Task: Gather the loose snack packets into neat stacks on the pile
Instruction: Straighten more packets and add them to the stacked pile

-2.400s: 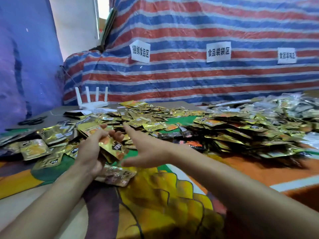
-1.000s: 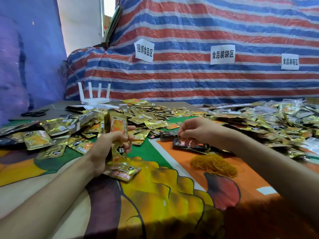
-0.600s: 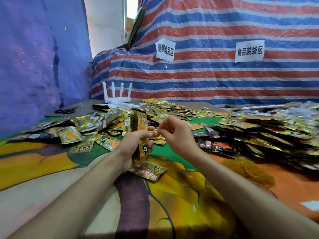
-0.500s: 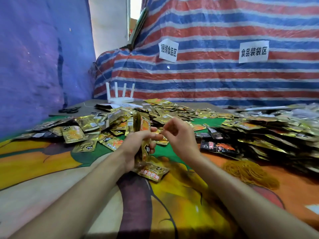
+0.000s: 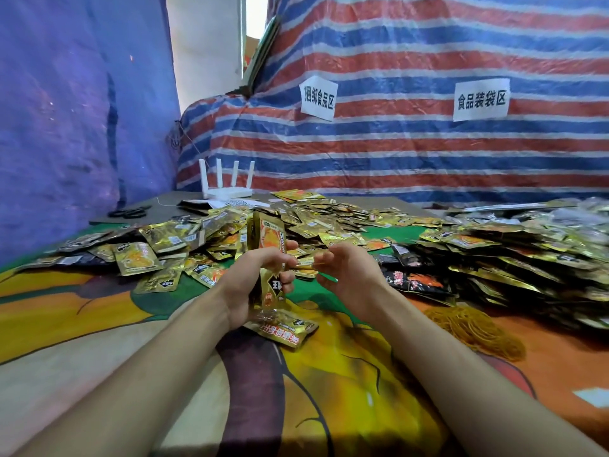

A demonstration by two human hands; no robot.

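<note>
Packets [image 5: 271, 237], likely light, slick and floppy, stand stacked just before the pile [image 5: 316, 222], clamped mid-height by left hand [image 5: 252, 283]; right hand [image 5: 351, 272] half-curled beside them, its hold unclear; squeeze flat faces.

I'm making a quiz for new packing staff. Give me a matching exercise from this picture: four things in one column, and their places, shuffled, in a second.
Things
1. stack of gold packets
2. heap of rubber bands
3. white router
4. scissors

Places
A. flat on the grey board, far left
B. upright, gripped in the left hand
C. on the orange cloth, at the right
D. standing at the back, antennas up

Pairs: 1-B, 2-C, 3-D, 4-A
</note>
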